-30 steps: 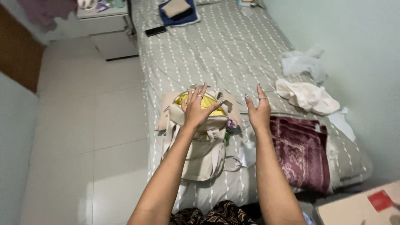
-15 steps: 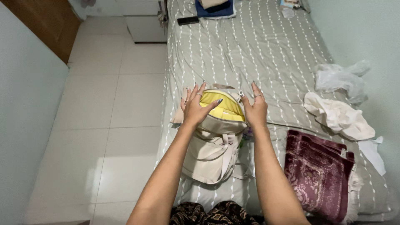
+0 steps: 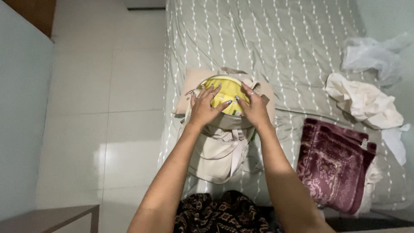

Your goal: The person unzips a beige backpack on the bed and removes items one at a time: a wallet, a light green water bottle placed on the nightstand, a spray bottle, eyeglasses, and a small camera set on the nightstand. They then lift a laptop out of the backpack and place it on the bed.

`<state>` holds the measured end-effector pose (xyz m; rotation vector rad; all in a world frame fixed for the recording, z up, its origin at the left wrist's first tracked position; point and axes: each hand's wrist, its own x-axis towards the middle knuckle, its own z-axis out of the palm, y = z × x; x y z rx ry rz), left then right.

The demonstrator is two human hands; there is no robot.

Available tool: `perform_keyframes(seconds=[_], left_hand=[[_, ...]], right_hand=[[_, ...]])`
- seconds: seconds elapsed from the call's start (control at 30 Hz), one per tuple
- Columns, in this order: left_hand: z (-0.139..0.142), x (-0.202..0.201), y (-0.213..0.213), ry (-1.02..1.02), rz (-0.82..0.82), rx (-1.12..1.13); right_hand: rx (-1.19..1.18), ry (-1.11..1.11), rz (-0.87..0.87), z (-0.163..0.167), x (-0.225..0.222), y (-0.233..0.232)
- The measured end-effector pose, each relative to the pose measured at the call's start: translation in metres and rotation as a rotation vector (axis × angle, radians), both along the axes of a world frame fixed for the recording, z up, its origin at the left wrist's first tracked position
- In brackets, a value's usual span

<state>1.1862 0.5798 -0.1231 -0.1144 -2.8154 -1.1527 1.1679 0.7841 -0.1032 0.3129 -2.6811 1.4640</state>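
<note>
Bare forearms, no sleeves; rings on the left hand (image 3: 206,106) and right hand (image 3: 254,108), glossy pale-painted nails, dark patterned garment (image 3: 224,213) below

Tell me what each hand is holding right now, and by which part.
Neither hand clearly grips anything. The left hand rests flat on the yellow item inside the open beige backpack; the right hand presses at the bag opening's right edge, fingers on the yellow item.

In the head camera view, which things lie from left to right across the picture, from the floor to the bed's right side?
Tiled floor → left hand → right hand → dark red patterned cloth → white crumpled cloth.
</note>
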Motion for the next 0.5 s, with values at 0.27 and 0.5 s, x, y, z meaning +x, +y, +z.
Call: perform_keyframes(seconds=[0.27,0.5], left_hand=[[-0.019,-0.014,-0.004,0.032,-0.124,-0.11],[-0.006,-0.054,0.017,-0.477,-0.335,-0.448]], right_hand=[[-0.027,-0.346,0.258,-0.028,-0.013,-0.005],[0.192,-0.41,0.423,-0.046,-0.031,-0.011]])
